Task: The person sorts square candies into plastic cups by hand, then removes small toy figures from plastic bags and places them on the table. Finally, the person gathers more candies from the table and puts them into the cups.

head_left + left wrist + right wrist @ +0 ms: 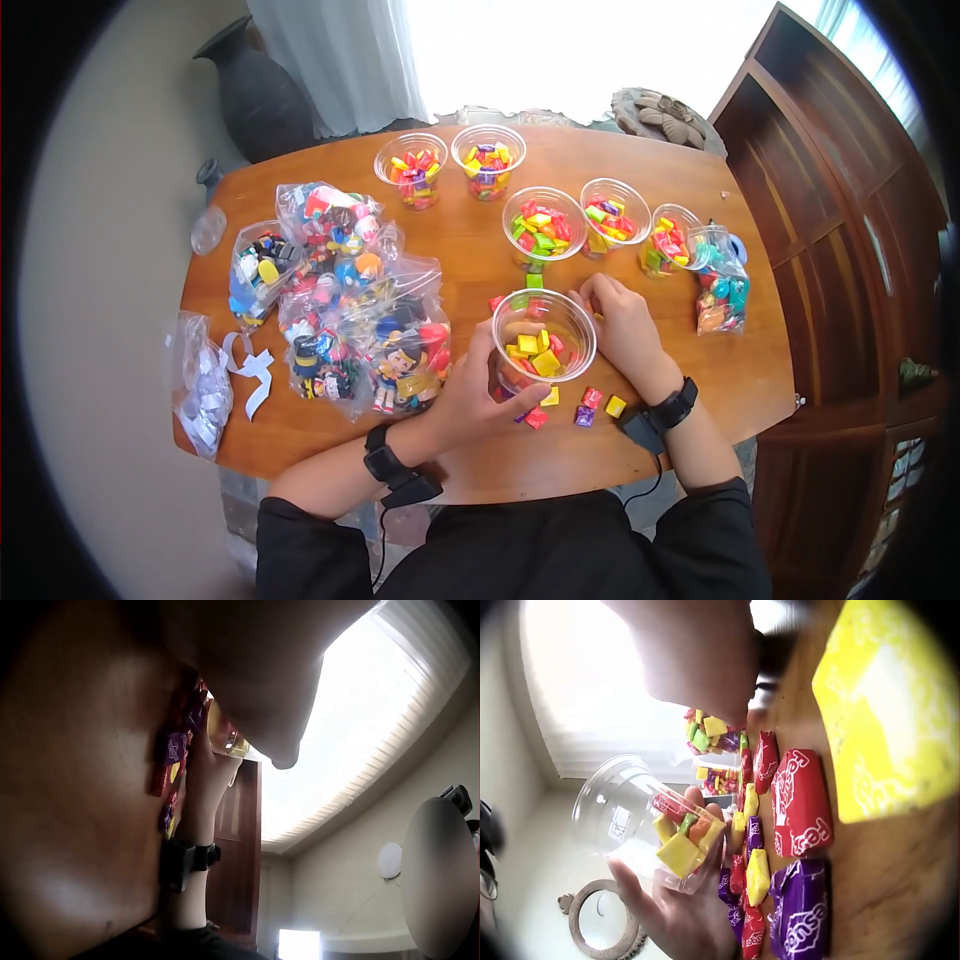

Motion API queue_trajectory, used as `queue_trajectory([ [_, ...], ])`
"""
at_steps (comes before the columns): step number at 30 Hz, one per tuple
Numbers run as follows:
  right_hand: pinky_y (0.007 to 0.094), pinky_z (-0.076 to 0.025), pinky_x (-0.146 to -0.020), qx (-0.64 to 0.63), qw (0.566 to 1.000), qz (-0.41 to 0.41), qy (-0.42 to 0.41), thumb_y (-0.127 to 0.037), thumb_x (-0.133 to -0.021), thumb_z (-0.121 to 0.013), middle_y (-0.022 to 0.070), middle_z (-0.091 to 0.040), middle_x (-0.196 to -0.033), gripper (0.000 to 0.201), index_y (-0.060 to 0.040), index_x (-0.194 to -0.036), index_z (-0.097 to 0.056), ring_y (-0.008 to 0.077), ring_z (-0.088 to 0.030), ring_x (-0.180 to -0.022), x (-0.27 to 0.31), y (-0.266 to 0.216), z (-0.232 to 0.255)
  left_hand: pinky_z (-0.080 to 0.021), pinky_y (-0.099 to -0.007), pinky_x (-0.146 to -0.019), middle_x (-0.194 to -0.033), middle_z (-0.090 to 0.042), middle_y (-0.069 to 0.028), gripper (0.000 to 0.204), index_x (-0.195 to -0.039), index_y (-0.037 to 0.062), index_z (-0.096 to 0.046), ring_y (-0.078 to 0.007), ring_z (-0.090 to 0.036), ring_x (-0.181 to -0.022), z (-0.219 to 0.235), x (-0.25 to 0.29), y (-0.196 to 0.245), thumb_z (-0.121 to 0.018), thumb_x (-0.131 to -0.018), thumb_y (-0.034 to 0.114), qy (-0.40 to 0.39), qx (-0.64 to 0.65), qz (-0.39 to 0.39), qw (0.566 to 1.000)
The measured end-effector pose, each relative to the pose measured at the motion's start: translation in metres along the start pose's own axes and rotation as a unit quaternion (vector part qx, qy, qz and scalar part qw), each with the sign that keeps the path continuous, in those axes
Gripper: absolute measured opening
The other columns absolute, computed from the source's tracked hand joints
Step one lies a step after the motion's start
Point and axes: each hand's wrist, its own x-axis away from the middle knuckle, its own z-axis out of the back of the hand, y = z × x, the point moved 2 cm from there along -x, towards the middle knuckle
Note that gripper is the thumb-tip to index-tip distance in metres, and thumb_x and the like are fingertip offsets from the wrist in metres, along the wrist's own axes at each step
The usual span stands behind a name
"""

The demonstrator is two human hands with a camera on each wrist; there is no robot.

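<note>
A clear plastic cup (573, 320) with several yellow and red wrapped candies (541, 352) in its bottom is held by my left hand (470, 395). Fingers and thumb wrap its lower part, and the cup tilts in the right wrist view. Just right of the cup, my right hand (622, 325) is low over the table with fingers bent. A bit of yellow shows at its fingertips, but I cannot tell whether they pinch a candy. Loose candies, among them a purple candy (585, 416) and a yellow candy (615, 406), lie around and below the cup.
Several candy-filled cups stand farther back, including a cup (545, 190) behind the held one. Bags of small figurines (340, 300) cover the left side, beside a bag of white strips (205, 390). A bag of colourful items (722, 290) lies at the right.
</note>
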Motion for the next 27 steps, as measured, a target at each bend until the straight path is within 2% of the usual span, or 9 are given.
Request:
queue_trajectory([
  [5, 0.0469, -0.057, -0.063, 0.012, 1.0, -0.022, 0.003, -0.016, -0.103, -0.076, 0.0178, -0.073, -0.083, 0.021, -0.003, -0.095, -0.063, 0.0394, -0.071, -0.069, 0.002, 0.005, -0.004, -0.052, -0.039, -0.115, -0.154, -0.057, -0.0188, 0.08, -0.16, -0.0008, -0.036, -0.0232, -0.061, -0.14, -0.004, -0.004, 0.004, -0.083, -0.102, 0.028, 0.017, 0.024, -0.024, 0.999],
  [7, 0.038, -0.053, -0.056, -0.095, 0.993, -0.007, 0.07, -0.014, -0.103, -0.078, 0.0123, -0.073, -0.079, 0.018, -0.0008, -0.1, -0.066, 0.0247, -0.068, -0.059, 0.002, 0.004, -0.003, -0.053, -0.0389, -0.115, -0.152, -0.058, -0.0191, 0.08, -0.16, -0.0006, -0.037, -0.0233, -0.061, -0.14, -0.002, -0.004, 0.004, -0.083, -0.102, 0.029, 0.023, -0.004, -0.032, 0.999],
  [8, 0.038, -0.053, -0.056, -0.096, 0.993, -0.004, 0.068, -0.014, -0.103, -0.078, 0.0123, -0.073, -0.079, 0.018, -0.0008, -0.1, -0.066, 0.0247, -0.068, -0.059, 0.002, -0.001, 0.0, -0.051, -0.0407, -0.115, -0.151, -0.06, -0.0186, 0.081, -0.16, 0.0002, -0.038, -0.0252, -0.061, -0.14, -0.002, -0.004, 0.004, -0.084, -0.101, 0.029, 0.018, -0.015, -0.027, 0.999],
  [11, 0.0232, -0.04, -0.055, -0.235, 0.961, -0.119, 0.082, -0.009, -0.102, -0.081, -0.0008, -0.067, -0.075, 0.015, 0.0007, -0.102, -0.069, -0.0002, -0.051, -0.063, 0.0, -0.029, 0.021, -0.047, -0.045, -0.117, -0.149, -0.063, -0.0172, 0.082, -0.161, 0.0027, -0.041, -0.0293, -0.06, -0.141, -0.001, -0.003, 0.003, -0.085, -0.098, 0.032, 0.019, -0.067, -0.004, 0.998],
  [12, 0.0232, -0.04, -0.055, -0.237, 0.961, -0.119, 0.081, -0.009, -0.102, -0.081, -0.0008, -0.067, -0.075, 0.015, 0.0007, -0.102, -0.069, -0.0002, -0.051, -0.063, 0.0, -0.039, 0.024, -0.043, -0.0475, -0.119, -0.148, -0.064, -0.0163, 0.083, -0.161, 0.0045, -0.043, -0.0315, -0.059, -0.14, 0.0, -0.003, 0.003, -0.086, -0.097, 0.034, 0.02, -0.108, 0.013, 0.994],
  [15, 0.0274, -0.046, -0.057, -0.184, 0.98, 0.044, 0.061, -0.008, -0.098, -0.083, 0.0056, -0.069, -0.084, 0.01, -0.0018, -0.099, -0.075, 0.0092, -0.059, -0.065, -0.009, -0.069, 0.039, -0.035, -0.0493, -0.121, -0.147, -0.066, -0.0148, 0.085, -0.161, 0.0073, -0.047, -0.0339, -0.058, -0.139, 0.0, -0.002, 0.001, -0.088, -0.093, 0.039, 0.05, -0.156, -0.025, 0.986],
  [20, 0.0275, -0.05, -0.06, -0.131, 0.977, 0.166, -0.017, -0.007, -0.095, -0.085, 0.0086, -0.07, -0.1, 0.015, -0.0022, -0.106, -0.076, 0.0121, -0.063, -0.071, -0.012, -0.072, 0.051, -0.033, -0.0486, -0.122, -0.15, -0.066, -0.0124, 0.089, -0.161, 0.0088, -0.047, -0.0329, -0.058, -0.137, 0.0, -0.004, 0.009, -0.09, -0.09, 0.042, 0.049, -0.183, -0.043, 0.981],
  [24, 0.024, -0.05, -0.063, -0.258, 0.962, 0.075, 0.039, -0.001, -0.105, -0.07, 0.0101, -0.069, -0.106, 0.011, -0.0011, -0.116, -0.072, 0.0091, -0.064, -0.077, 0.002, -0.056, 0.04, -0.033, -0.0485, -0.123, -0.151, -0.065, -0.0115, 0.09, -0.161, 0.008, -0.046, -0.0324, -0.057, -0.141, 0.0, -0.004, 0.0, -0.091, -0.089, 0.039, 0.027, -0.129, -0.021, 0.991],
  [27, 0.0234, -0.047, -0.063, -0.415, 0.895, -0.114, 0.119, -0.001, -0.111, -0.061, 0.0053, -0.064, -0.099, 0.012, -0.002, -0.121, -0.068, 0.0056, -0.06, -0.079, 0.007, -0.033, 0.03, -0.032, -0.0486, -0.125, -0.155, -0.062, -0.0138, 0.092, -0.162, 0.0047, -0.044, -0.0335, -0.054, -0.146, -0.001, -0.003, -0.004, -0.092, -0.089, 0.034, 0.047, -0.075, -0.019, 0.996],
])
